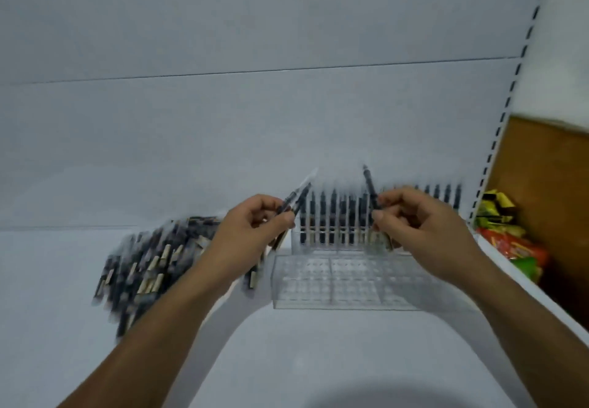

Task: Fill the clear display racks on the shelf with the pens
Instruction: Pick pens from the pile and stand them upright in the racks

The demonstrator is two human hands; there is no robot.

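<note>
On the white shelf (287,353) a clear rack (344,280) sits at the middle. A row of pens (331,216) stands upright along its far edge at twelve o'clock, while the nearer holes are unfilled. The left hand (251,232), at ten o'clock from the rack, grips a few pens (298,195) pointing toward one o'clock. The right hand (420,229), at two o'clock, pinches a single pen (370,189), tip up. A loose pile of pens (149,261) lies at nine o'clock. Bright snack packets (506,241) sit far off at three o'clock.
</note>
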